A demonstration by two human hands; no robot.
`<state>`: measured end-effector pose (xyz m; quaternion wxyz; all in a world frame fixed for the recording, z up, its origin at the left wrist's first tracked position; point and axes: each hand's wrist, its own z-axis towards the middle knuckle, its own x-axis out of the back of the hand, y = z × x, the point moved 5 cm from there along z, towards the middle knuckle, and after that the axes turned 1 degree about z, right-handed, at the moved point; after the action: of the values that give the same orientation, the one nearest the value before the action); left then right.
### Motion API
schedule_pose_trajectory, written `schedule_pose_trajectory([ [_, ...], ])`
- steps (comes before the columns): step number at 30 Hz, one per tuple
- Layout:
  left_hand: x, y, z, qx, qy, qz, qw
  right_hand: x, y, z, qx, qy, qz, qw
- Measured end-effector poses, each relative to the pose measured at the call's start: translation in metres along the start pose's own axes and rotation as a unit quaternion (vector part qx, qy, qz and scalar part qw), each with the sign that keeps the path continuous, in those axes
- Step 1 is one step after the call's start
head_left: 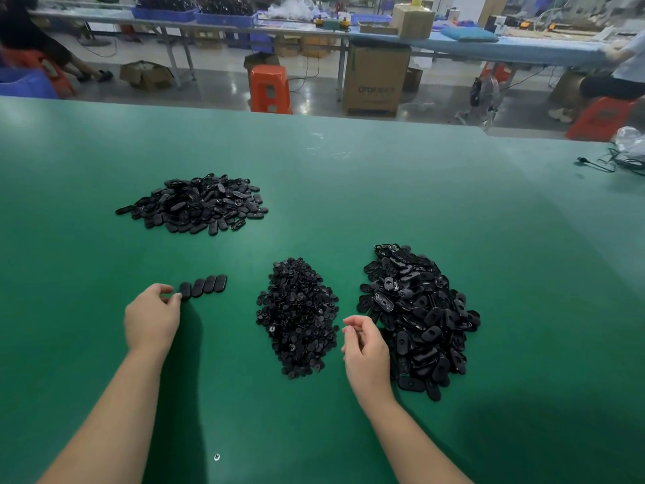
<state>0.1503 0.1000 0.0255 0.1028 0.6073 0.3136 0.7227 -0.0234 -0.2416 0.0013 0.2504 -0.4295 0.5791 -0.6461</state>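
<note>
On the green table (384, 190) lie three heaps of black plastic parts: oval shells at the far left (195, 204), small round pieces in the middle (298, 316), and larger oval shells at the right (422, 316). A short row of oval pieces (209, 284) leans in a line near my left hand (152, 317), whose fingertips pinch the leftmost piece (185, 291) of that row. My right hand (366, 351) hovers between the middle and right heaps, fingers loosely curled, with nothing visible in it.
A tiny pale piece (216, 457) lies near the front edge. Black cables (614, 164) and a plastic bag (631, 141) sit at the table's far right. Beyond the table stand orange stools (268, 89), a cardboard box (375, 82) and other workbenches with seated people.
</note>
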Motion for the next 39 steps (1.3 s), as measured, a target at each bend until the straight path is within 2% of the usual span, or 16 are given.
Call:
schedule_pose_trajectory([
  [5, -0.001, 0.014, -0.018, -0.087, 0.041, 0.054, 0.994, 0.001, 0.001, 0.000, 0.003, 0.002, -0.008, 1.000],
  [9, -0.015, 0.025, -0.029, -0.153, 0.004, 0.098, 0.983, 0.001, 0.001, 0.000, 0.003, 0.003, -0.010, 1.000],
  [14, -0.032, 0.031, -0.033, -0.176, -0.057, 0.169, 0.968, 0.000, 0.001, 0.000, 0.000, -0.002, -0.007, 1.000],
  [20, -0.038, 0.037, -0.038, -0.224, -0.054, 0.188, 0.955, 0.001, -0.001, 0.000, 0.004, 0.003, -0.017, 1.000],
  [26, -0.053, 0.036, -0.042, -0.219, -0.114, 0.234, 0.940, 0.001, -0.002, -0.001, 0.006, 0.001, -0.018, 1.000],
  [34, -0.047, 0.034, -0.035, -0.223, -0.112, 0.251, 0.935, 0.001, -0.004, -0.002, 0.009, -0.006, -0.019, 1.000],
  [39, -0.040, 0.026, -0.028, -0.209, -0.102, 0.235, 0.944, 0.000, -0.005, -0.003, 0.013, -0.010, -0.015, 1.000],
])
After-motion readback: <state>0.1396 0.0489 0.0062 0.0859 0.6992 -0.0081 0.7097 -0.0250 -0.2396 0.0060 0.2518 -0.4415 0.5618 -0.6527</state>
